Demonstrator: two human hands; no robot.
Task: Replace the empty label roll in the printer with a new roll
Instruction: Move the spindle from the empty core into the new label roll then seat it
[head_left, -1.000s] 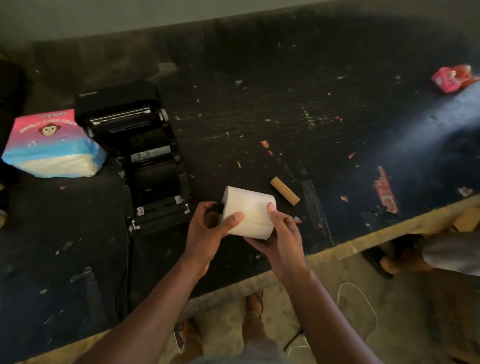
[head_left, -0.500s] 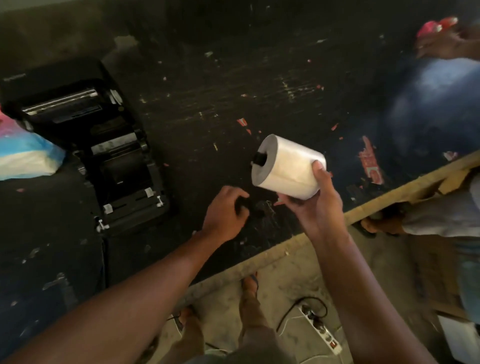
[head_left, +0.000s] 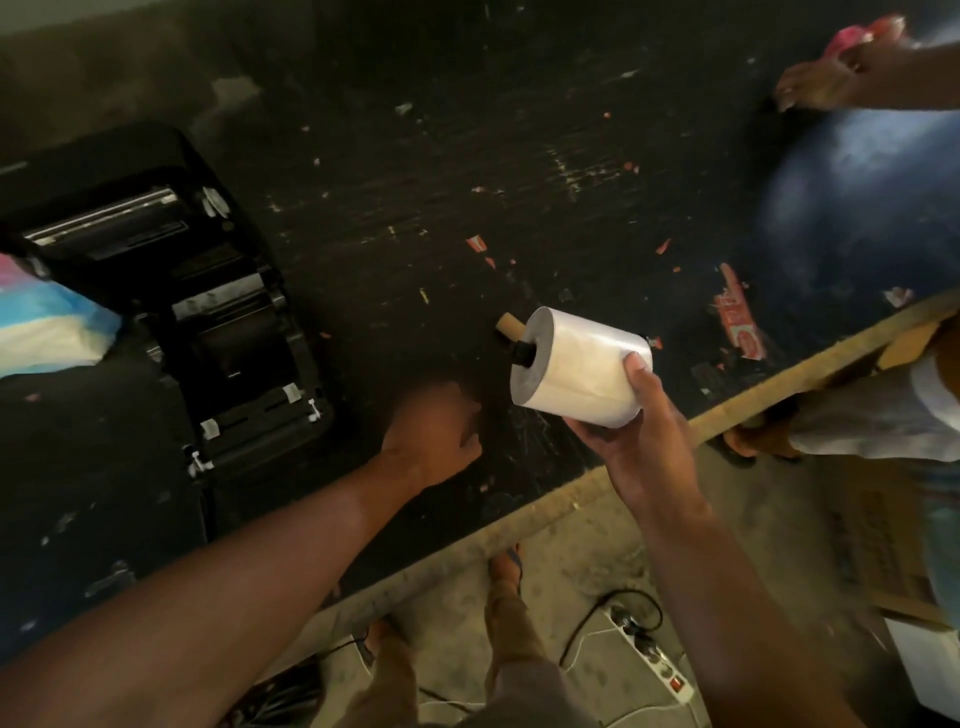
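My right hand (head_left: 631, 415) holds a new white label roll (head_left: 576, 366) above the table, with a black spindle (head_left: 521, 354) sticking out of its core. An empty brown cardboard core (head_left: 510, 325) lies on the table just behind the roll. My left hand (head_left: 434, 428), blurred, rests low on the table left of the roll, fingers curled; I cannot see anything in it. The black printer (head_left: 208, 312) stands open at the left, its roll bay empty.
The dark scuffed table (head_left: 415, 182) ends in a wooden front edge (head_left: 727, 410). A pink, blue and white pack (head_left: 47, 327) lies left of the printer. Another person's hand (head_left: 826, 78) reaches for a pink packet (head_left: 862, 31) at far right. A power strip (head_left: 660, 660) lies on the floor.
My left hand has let go of the roll and dropped to the table. My right hand has lifted the roll up and to the right. Another person's hand has come in at top right.
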